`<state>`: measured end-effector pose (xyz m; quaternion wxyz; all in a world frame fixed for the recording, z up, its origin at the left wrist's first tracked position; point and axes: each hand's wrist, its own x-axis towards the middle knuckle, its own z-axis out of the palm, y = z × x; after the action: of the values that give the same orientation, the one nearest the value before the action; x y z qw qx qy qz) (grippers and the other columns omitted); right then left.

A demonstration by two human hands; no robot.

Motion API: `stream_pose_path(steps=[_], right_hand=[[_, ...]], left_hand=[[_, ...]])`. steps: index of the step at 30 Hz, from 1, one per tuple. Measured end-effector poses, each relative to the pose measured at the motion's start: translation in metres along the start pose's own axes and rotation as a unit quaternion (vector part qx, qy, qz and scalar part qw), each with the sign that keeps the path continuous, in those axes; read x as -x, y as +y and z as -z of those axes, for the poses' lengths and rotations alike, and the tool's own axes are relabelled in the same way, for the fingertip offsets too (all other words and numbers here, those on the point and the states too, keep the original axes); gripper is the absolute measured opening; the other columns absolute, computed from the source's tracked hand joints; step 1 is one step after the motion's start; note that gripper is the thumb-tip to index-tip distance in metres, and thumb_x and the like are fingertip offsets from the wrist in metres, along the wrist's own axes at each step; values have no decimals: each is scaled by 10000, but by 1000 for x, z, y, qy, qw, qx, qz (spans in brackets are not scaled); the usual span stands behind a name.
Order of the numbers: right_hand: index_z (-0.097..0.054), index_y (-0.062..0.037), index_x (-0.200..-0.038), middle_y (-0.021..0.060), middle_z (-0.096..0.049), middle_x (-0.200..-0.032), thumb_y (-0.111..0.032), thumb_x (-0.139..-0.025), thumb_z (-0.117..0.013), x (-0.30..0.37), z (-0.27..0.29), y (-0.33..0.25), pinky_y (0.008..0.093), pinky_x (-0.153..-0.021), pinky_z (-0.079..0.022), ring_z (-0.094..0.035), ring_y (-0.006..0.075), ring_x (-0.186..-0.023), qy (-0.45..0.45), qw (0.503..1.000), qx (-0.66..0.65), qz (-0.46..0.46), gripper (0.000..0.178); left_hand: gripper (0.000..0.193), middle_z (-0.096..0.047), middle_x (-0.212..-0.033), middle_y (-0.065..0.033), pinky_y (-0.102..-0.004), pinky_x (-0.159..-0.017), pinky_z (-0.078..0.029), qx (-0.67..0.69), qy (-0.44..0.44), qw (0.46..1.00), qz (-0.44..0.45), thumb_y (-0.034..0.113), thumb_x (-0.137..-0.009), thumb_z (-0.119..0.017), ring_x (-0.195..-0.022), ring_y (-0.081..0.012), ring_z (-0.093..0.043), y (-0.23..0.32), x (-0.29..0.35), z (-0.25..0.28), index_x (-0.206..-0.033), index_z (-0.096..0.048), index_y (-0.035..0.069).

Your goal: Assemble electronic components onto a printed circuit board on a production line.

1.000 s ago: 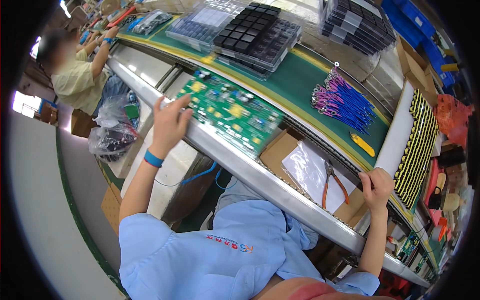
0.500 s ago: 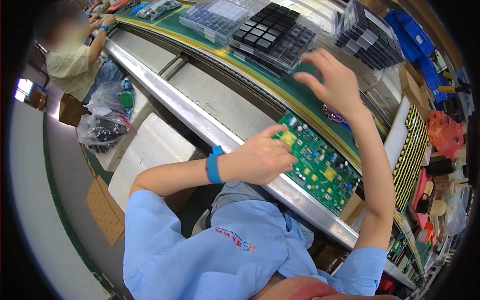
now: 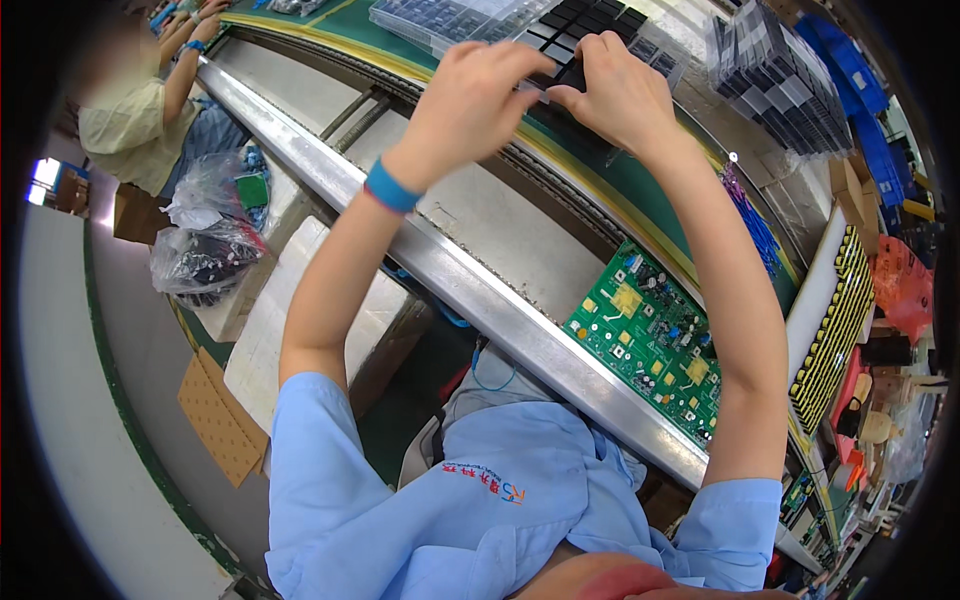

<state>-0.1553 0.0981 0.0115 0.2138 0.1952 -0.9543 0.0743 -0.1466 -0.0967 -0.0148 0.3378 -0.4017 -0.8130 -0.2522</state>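
Observation:
Both my hands are raised at the near edge of a grid of black square blocks (image 3: pixel 597 18). My left hand (image 3: pixel 470 105), with a blue wristband, has its fingers curved and its thumb apart; nothing shows clearly between them. My right hand (image 3: pixel 628 95) has thumb and fingers around a dark square block (image 3: pixel 572 76) at the grid's edge. The fingers partly hide whether this block is lifted or still in place. Nearer to me, a green circuit board (image 3: pixel 650 345) with yellow, black and blue parts lies on the conveyor line, partly covered by my right forearm.
A clear compartment box (image 3: pixel 430 25) stands left of the blocks, and stacked clear trays (image 3: pixel 785 85) stand to the right. Blue wires (image 3: pixel 755 225) lie beyond my right forearm. A metal rail (image 3: pixel 480 290) runs along the near side. Another person (image 3: pixel 140 125) works at far left.
My left hand has moved from the circuit board up and away to the black blocks. My right hand has shifted left and farther away, beside it. The view has shifted slightly.

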Motion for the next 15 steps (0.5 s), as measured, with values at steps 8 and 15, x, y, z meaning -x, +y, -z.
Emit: stream_pose_path(steps=[8, 15], right_hand=[[-558, -66, -1144, 185, -673, -1053, -362, -789, -715, -9, -5, 30, 484, -826, -513, -655, 358, -967, -44, 996, -48, 53, 489], [-561, 4, -1090, 243, -635, -1020, -230, -786, -670, 35, 59, 28, 452, -794, -517, -630, 407, -935, 23, 973, -229, -9, 399]], left_hand=[[474, -591, -1183, -105, -424, -927, -467, 59, -125, 989, -60, 22, -760, -704, -1103, -340, -561, -50, -37, -29, -1213, -581, 85], [508, -608, -1210, -129, -414, -932, -486, 35, -269, 963, -7, 35, -745, -732, -1109, -348, -586, -43, -60, -20, -1222, -568, 98]])
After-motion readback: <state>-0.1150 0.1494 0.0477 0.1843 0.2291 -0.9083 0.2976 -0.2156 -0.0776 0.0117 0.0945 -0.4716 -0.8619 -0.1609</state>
